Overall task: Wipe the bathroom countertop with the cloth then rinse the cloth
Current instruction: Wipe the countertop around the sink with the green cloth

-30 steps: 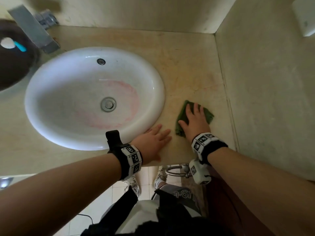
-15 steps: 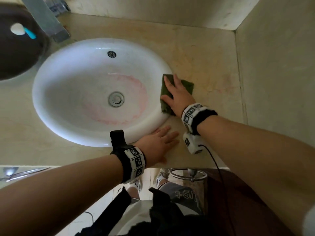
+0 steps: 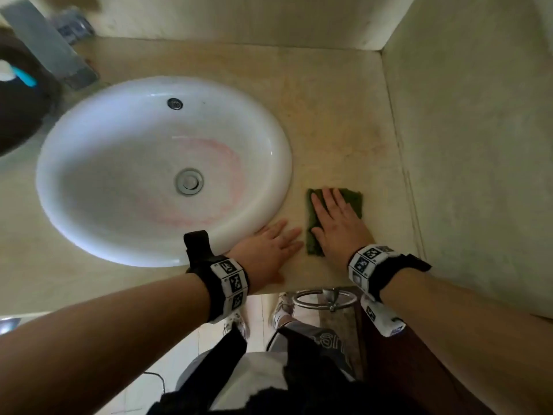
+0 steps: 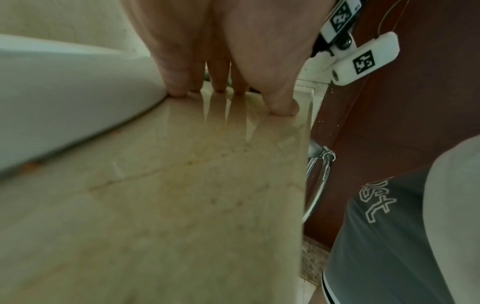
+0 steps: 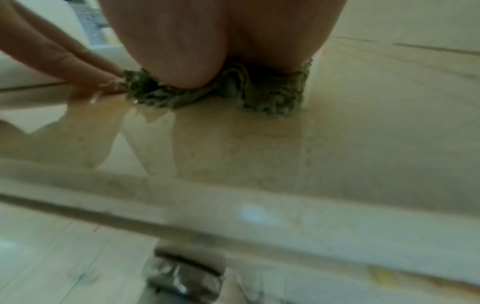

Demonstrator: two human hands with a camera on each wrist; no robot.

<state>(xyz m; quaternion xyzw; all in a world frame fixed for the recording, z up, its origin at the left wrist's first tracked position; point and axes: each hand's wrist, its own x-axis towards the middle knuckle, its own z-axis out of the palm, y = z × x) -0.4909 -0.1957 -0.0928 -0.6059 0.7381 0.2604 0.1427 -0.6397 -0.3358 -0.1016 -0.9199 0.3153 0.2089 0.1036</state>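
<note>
A green cloth (image 3: 354,202) lies flat on the beige countertop (image 3: 338,127), right of the white sink (image 3: 89,163) and near the front edge. My right hand (image 3: 335,223) presses on it with straight fingers and covers its middle. In the right wrist view the cloth (image 5: 275,98) bunches under the palm. My left hand (image 3: 269,247) rests flat on the counter beside the sink rim, just left of the cloth; its fingertips (image 4: 179,90) touch the wet stone.
A grey faucet (image 3: 45,46) stands at the back left, with a dark object holding a blue and white item (image 3: 18,74) beside it. Walls close the counter at the back and right. A metal towel ring (image 3: 326,298) hangs under the front edge.
My right hand slid the cloth from beside the sink rim back toward the front edge. The left hand stayed in place on the counter.
</note>
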